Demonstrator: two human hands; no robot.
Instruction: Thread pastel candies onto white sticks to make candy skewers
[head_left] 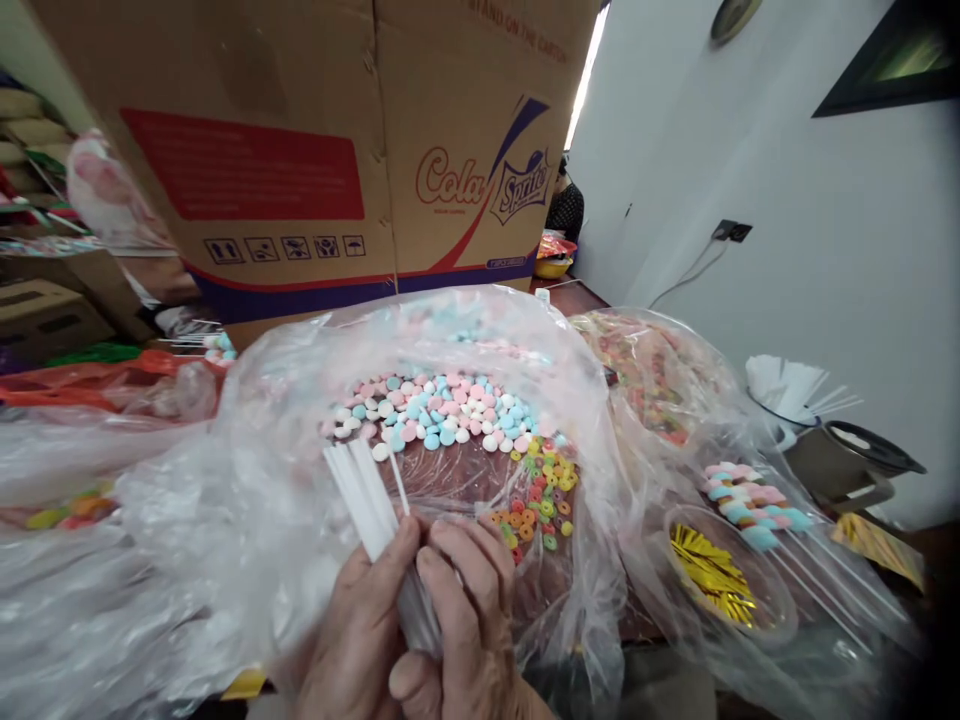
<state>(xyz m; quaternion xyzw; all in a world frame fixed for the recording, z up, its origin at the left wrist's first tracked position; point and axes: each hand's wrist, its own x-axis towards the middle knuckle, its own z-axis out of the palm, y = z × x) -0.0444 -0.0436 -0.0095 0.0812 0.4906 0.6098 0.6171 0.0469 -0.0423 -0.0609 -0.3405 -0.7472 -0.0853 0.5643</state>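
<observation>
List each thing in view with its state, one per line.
left hand: gripping the white sticks
right hand: pinching one stick
white sticks: bundled, upright
clear bag: open, candies loose inside
cardboard box: upright behind the bag
finished skewers: lying flat
gold ties: heaped in a bowl

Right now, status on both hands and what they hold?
Left hand and right hand both shut on bundle of thin white plastic sticks. Pastel round candies in clear plastic bag just beyond. Nothing blocking.

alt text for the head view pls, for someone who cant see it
Both hands, left hand and right hand, grip a bundle of white sticks over a clear plastic bag holding pastel candies and colourful ring candies; a cardboard box stands behind.
</observation>
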